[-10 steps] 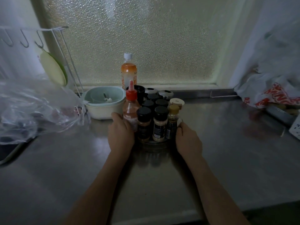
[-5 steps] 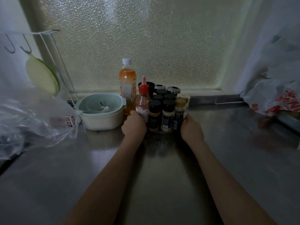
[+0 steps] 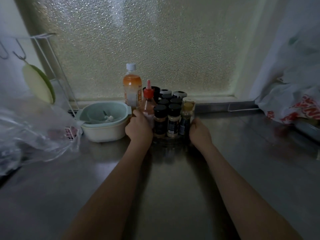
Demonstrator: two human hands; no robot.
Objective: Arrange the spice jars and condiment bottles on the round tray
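A dark round tray (image 3: 168, 138) stands on the steel counter near the frosted window. It carries several black-lidded spice jars (image 3: 160, 120), a gold-capped dark bottle (image 3: 185, 118) and a red-capped squeeze bottle (image 3: 148, 104), all upright and packed close. My left hand (image 3: 138, 128) grips the tray's left edge beside the squeeze bottle. My right hand (image 3: 200, 131) grips the right edge. The tray's rim is mostly hidden by my hands and the jars.
An orange drink bottle (image 3: 132, 87) stands just behind the tray's left side. A pale green bowl (image 3: 105, 123) sits left of it, beside a clear plastic bag (image 3: 34, 129) and a wire rack (image 3: 57, 70). A white and red bag (image 3: 294, 104) lies at the right.
Both hands have pushed the loaded tray away from me, toward the window and the orange bottle. My arms are stretched further out.
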